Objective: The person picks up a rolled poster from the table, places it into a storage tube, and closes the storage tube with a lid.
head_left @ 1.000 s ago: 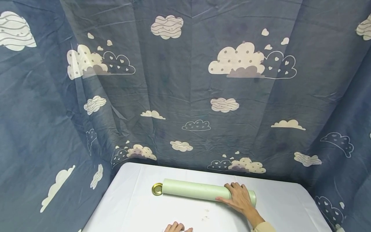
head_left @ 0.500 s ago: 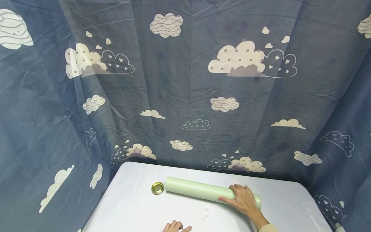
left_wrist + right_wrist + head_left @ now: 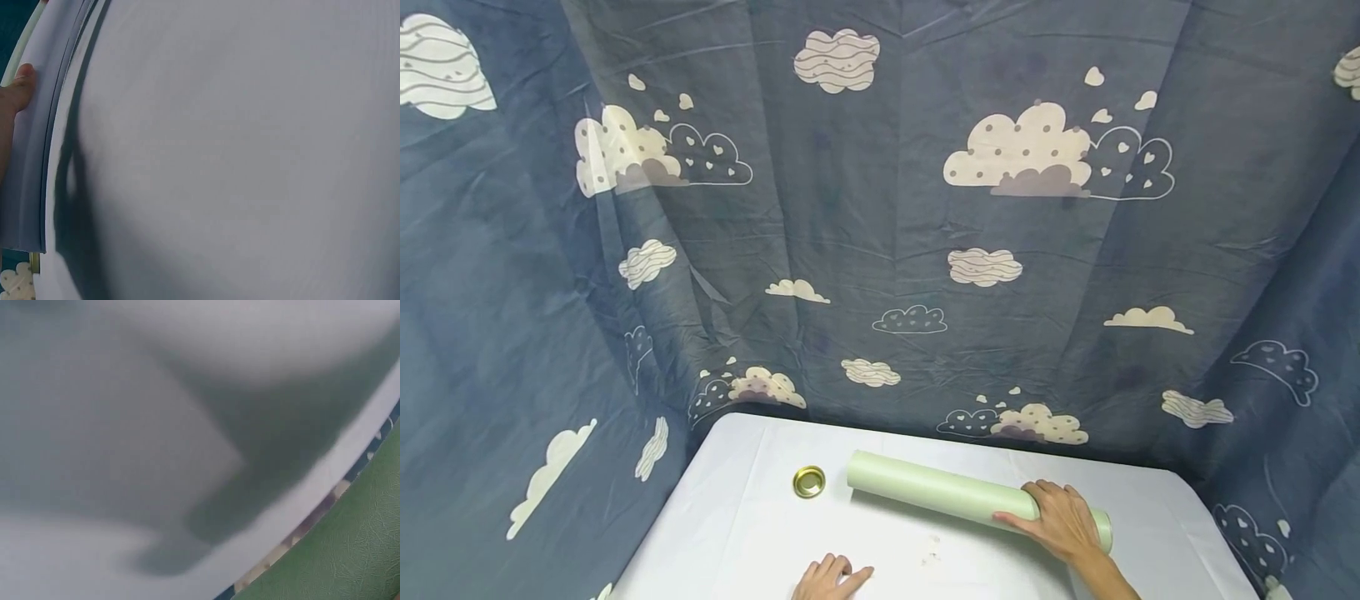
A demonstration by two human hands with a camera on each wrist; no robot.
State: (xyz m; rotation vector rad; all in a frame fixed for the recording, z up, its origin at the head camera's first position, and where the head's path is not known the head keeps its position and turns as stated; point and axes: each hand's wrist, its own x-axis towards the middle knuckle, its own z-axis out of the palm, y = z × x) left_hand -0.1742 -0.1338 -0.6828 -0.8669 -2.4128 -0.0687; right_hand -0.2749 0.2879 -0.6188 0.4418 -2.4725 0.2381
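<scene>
A long pale green roll (image 3: 940, 487), apparently a rolled-up mat with a leathery grain, lies slanting across the white table. My right hand (image 3: 1056, 521) grips it from above near its right end, thumb along the near side. In the left wrist view the right thumb (image 3: 24, 81) presses the roll (image 3: 37, 137), whose long edge shows. Grained green surface of the roll (image 3: 350, 544) fills the right wrist view's lower right. Left of the roll sits a small round gold dish or lid (image 3: 808, 482). My left hand (image 3: 829, 579) is at the table's near side, index finger extended, holding nothing.
White cloth covers the table (image 3: 760, 533), and faint dark smudges (image 3: 931, 552) mark it between the hands. A dark blue curtain (image 3: 850, 208) with cloud prints hangs behind the table and along both sides.
My right hand has drawn the roll to the right and slightly nearer, so a gap has opened between it and the gold dish. More of my left hand shows, slightly farther left.
</scene>
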